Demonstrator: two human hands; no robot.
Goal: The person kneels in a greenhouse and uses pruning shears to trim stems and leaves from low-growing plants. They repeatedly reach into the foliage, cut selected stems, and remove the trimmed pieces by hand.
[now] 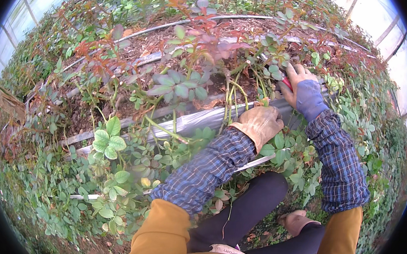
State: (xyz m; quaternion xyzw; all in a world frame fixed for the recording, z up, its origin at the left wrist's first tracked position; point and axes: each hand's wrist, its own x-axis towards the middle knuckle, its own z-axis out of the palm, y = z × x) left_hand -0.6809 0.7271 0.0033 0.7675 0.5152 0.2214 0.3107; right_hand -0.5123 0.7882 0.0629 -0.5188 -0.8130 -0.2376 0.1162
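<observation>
My right hand (299,85), blue-violet over its back and wrist, is closed around the red handle of pruning shears (286,82). Their pale metal tip (264,57) reaches up-left among rose leaves, partly hidden. Lower and to the left, my left hand (260,123) wears a tan leather glove, its fingers curled and turned away. It lies at the foot of several green rose stems (231,97), against the grey plastic sheet (204,118) along the bed edge. Whether it grips a stem is hidden. A cut stem stub (247,62) shows above the left hand.
Rose bushes with reddish young leaves (210,32) fill the bed, where a grey irrigation pipe (168,24) runs across the soil. A wooden post (5,100) stands at left. A white strap (261,160) crosses low foliage before my bent knee (268,188). Translucent greenhouse walls (377,22) lie beyond.
</observation>
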